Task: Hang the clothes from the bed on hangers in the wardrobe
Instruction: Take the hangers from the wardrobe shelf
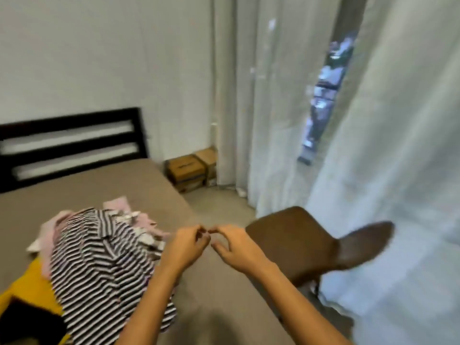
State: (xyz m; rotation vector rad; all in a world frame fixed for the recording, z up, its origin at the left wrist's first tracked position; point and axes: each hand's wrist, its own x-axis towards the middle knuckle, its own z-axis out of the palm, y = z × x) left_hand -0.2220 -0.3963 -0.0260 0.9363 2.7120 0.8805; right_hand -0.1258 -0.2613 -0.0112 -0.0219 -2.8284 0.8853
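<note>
The picture from my head is blurry. My arms run off the bottom edge. My left hand [188, 245] and right hand [235, 245] are up over the bed [129, 185], with the fingers bent and the tips meeting in the middle. I cannot tell if they pinch something tiny or nothing at all. The pile of clothes [62, 220] lies on the bed just left of my left hand, with a striped top [99, 265] on it. My left arm hides a bit of the top. A brown chair [293, 245] stands just right of my right hand.
</note>
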